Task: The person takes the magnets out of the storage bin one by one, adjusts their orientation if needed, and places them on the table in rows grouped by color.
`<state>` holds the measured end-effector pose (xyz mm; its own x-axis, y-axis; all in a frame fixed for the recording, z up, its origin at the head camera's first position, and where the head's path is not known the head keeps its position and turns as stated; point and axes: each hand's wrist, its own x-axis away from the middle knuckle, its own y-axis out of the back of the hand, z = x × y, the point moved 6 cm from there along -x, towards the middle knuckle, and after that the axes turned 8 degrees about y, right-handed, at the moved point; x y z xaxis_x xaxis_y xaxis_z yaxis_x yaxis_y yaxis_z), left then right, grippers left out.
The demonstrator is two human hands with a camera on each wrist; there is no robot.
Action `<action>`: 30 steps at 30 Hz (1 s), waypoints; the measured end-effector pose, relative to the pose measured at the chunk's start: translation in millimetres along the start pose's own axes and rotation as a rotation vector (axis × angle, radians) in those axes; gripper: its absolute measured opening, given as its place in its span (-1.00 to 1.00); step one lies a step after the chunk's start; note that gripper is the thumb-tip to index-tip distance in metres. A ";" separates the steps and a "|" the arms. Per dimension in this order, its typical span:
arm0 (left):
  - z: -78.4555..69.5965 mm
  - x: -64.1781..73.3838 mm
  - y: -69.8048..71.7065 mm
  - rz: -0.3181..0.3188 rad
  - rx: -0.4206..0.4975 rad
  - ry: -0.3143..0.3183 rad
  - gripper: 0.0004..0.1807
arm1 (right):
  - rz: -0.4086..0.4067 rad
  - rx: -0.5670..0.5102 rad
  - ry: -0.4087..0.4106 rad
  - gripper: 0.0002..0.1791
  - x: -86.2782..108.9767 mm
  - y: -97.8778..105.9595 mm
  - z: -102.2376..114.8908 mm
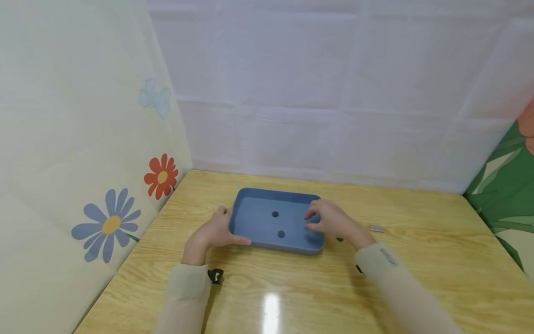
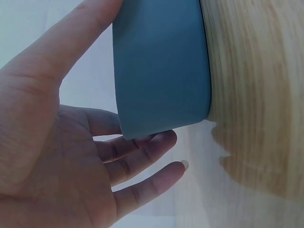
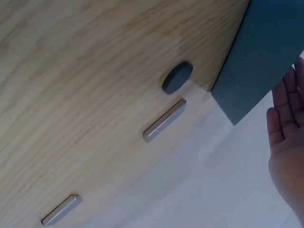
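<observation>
A shallow blue tray (image 1: 254,218) lies on the table, with two dark round discs, one disc (image 1: 275,214) behind the other disc (image 1: 281,234). My left hand (image 1: 214,230) grips the tray's left end, thumb along the near rim and fingers round the side. In the left wrist view the fingers curl past a corner of the tray (image 2: 161,66). My right hand (image 1: 333,220) hovers over the tray's right end, thumb and forefinger apart; nothing shows between them. The right wrist view shows that hand (image 3: 289,123) beside the tray wall, its fingertips partly hidden.
Right of the tray, another dark disc (image 3: 177,77) lies on the wooden table (image 1: 258,287), near a silver metal bar (image 3: 164,120) and a second bar (image 3: 61,209). A white cloth (image 1: 283,93) hangs behind; flower-printed cloth (image 1: 83,139) borders the left side.
</observation>
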<state>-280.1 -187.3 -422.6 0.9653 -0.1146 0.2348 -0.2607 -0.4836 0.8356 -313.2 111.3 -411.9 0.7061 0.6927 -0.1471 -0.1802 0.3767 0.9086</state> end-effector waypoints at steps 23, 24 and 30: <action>-1.0 0.3 0.8 -0.002 -0.010 0.014 0.40 | 0.083 -0.016 0.017 -0.76 -34.0 -39.1 30.4; -0.7 0.3 0.7 -0.002 -0.010 0.015 0.40 | 0.090 -0.024 0.010 -0.75 -35.0 -40.8 30.5; 0.5 -0.3 -0.3 -0.002 -0.005 0.025 0.39 | 0.105 -0.030 0.004 -0.76 -37.8 -48.3 32.4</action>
<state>-280.4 -187.5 -423.2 0.9651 -0.0918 0.2454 -0.2589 -0.4795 0.8385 -309.0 47.0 -437.6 0.6794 0.7318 -0.0535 -0.2733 0.3200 0.9071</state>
